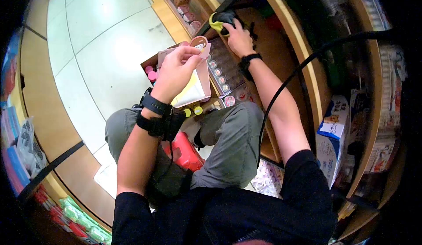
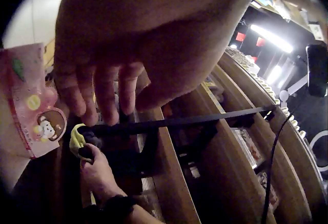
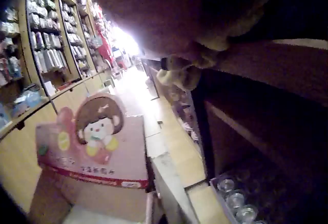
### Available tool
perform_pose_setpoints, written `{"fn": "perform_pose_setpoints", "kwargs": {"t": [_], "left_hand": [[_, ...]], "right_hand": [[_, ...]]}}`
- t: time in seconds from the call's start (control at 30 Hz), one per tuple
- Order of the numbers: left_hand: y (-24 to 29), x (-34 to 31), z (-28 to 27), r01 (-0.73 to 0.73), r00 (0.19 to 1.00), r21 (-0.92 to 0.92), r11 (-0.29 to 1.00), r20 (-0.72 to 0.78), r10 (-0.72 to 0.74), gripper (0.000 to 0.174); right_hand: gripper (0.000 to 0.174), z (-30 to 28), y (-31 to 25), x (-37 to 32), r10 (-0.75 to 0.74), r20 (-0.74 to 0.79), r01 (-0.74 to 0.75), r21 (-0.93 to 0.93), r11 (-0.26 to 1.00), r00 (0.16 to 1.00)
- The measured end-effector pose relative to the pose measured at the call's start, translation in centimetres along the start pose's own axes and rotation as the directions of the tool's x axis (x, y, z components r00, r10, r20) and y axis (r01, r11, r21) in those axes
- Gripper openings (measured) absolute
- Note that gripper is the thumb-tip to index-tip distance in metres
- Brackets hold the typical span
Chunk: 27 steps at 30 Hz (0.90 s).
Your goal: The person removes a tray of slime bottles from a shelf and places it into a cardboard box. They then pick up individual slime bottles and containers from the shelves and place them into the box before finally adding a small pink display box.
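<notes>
In the head view my right hand (image 1: 241,42) grips a bunched yellow and black cloth (image 1: 216,24) against the dark edge of a wooden shelf compartment. The left wrist view also shows the cloth (image 2: 77,141) bunched under the right fingers. My left hand (image 1: 178,71) hovers over an open pink cardboard box (image 1: 205,83), its fingers loosely bent and holding nothing. A cartoon figure decorates the box's raised front panel (image 3: 97,155). Yellow and white surfaces show inside the box.
Beside the box, a tray holds several small round lidded containers (image 1: 221,80). Pink-capped items (image 1: 151,75) and yellow-lidded pots (image 1: 198,110) stand around it. A red object (image 1: 187,150) lies between my legs. Wooden shelves (image 1: 303,65) run along the right, and a black cable (image 1: 303,66) crosses there.
</notes>
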<state>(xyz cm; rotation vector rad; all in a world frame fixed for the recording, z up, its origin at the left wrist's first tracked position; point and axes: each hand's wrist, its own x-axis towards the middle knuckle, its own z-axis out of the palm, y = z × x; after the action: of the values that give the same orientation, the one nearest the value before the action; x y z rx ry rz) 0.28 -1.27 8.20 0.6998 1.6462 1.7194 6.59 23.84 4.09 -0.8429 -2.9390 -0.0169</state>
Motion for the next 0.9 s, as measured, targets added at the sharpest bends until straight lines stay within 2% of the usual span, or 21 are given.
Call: {"fn": "perform_pose_setpoints", "kwargs": {"t": [0.03,0.13,0.17,0.2,0.3,0.33,0.4,0.43,0.47,0.5,0.53,0.57,0.6,0.67,0.7,0.77,0.8,0.83,0.87,0.9], "left_hand": [[0.6,-0.3,0.2,-0.020,1.000,0.015,1.000,0.020,0.019,0.021],[0.1,-1.7,-0.4,0.113,0.994,-0.032,0.993,0.003,-0.113,0.021],[-0.2,-1.9,-0.4,0.074,0.997,-0.097,0.993,-0.031,-0.077,0.018],[-0.4,-1.0,-1.0,0.050,0.997,-0.076,0.996,-0.055,-0.054,0.019],[-1.6,-1.4,-1.3,0.126,0.992,0.012,0.992,-0.003,-0.126,0.025],[-1.5,-1.8,-0.8,0.150,0.989,0.006,0.989,0.004,-0.150,0.025],[-1.4,-0.8,-1.4,0.136,0.990,-0.002,0.991,-0.031,-0.136,0.024],[-2.0,-0.8,-0.4,0.150,0.988,-0.010,0.989,0.019,-0.150,0.024],[-2.4,-0.7,-0.2,0.144,0.987,-0.034,0.989,0.072,-0.141,0.025],[-2.6,-0.7,-0.6,0.142,0.987,-0.033,0.989,0.079,-0.139,0.025],[-2.2,-1.0,0.3,0.170,0.981,-0.038,0.985,0.099,-0.166,0.026],[-1.7,-1.3,0.4,0.181,0.980,-0.034,0.983,0.089,-0.177,0.026],[-2.1,-1.1,-0.9,0.169,0.984,-0.055,0.984,0.069,-0.165,0.027],[-2.8,-1.3,0.6,0.182,0.977,-0.050,0.982,0.123,-0.175,0.029],[-2.8,-1.4,0.5,0.174,0.978,-0.033,0.984,0.125,-0.169,0.027],[-2.9,-1.9,0.7,0.189,0.974,0.004,0.982,0.125,-0.188,0.027],[-3.5,-1.6,1.3,0.201,0.967,-0.002,0.980,0.158,-0.198,0.028],[-3.9,-1.3,-0.2,0.214,0.967,-0.005,0.977,0.145,-0.211,0.028],[-5.1,-0.6,-1.1,0.218,0.960,-0.027,0.976,0.184,-0.209,0.030],[-4.6,-1.3,-0.4,0.229,0.968,0.007,0.973,0.107,-0.228,0.031]], "right_hand": [[0.042,-0.6,0.2,0.5,-0.015,0.009,0.015,0.053,0.998,1.000],[0.042,-0.7,0.1,0.9,-0.004,0.009,0.003,0.016,1.000,1.000],[0.043,-0.7,0.3,0.0,-0.014,0.005,0.014,-0.020,1.000,1.000],[0.042,-1.0,0.3,-0.1,-0.008,0.034,0.007,0.006,1.000,0.999],[0.042,-0.2,2.2,-3.6,-0.083,-0.043,0.079,-0.090,0.993,0.996],[0.042,-0.7,3.7,-7.1,-0.022,-0.020,0.020,-0.093,0.995,1.000],[0.048,-1.9,5.8,-9.6,-0.114,0.031,0.114,0.010,0.993,0.993],[0.048,-2.4,7.8,-13.5,-0.045,0.055,0.045,-0.003,0.999,0.997],[0.050,-2.8,9.1,-16.6,-0.033,0.085,0.029,0.041,0.999,0.996],[0.052,-2.8,9.0,-16.9,-0.069,0.102,0.060,0.090,0.994,0.992],[0.054,-2.7,10.3,-21.8,-0.081,0.008,0.081,-0.006,0.997,0.997],[0.056,-2.4,11.6,-25.8,-0.021,0.024,0.022,-0.033,0.999,0.999],[0.056,-2.7,11.7,-26.9,-0.036,0.021,0.037,-0.066,0.997,0.999],[0.058,-3.4,13.3,-35.3,0.072,0.031,-0.066,-0.163,0.984,0.997],[0.058,-3.6,13.8,-35.7,-0.002,0.025,0.006,-0.153,0.988,1.000],[0.047,-4.0,15.5,-43.6,0.271,0.061,-0.263,-0.107,0.959,0.961],[0.050,-4.0,16.5,-47.6,0.382,0.039,-0.372,-0.155,0.915,0.923],[0.052,-4.5,16.3,-47.7,0.393,0.045,-0.385,-0.129,0.914,0.918],[0.051,-4.9,16.3,-49.8,0.473,0.042,-0.463,-0.146,0.874,0.880],[0.051,-5.2,16.5,-52.4,0.558,0.026,-0.548,-0.163,0.821,0.829]]}}
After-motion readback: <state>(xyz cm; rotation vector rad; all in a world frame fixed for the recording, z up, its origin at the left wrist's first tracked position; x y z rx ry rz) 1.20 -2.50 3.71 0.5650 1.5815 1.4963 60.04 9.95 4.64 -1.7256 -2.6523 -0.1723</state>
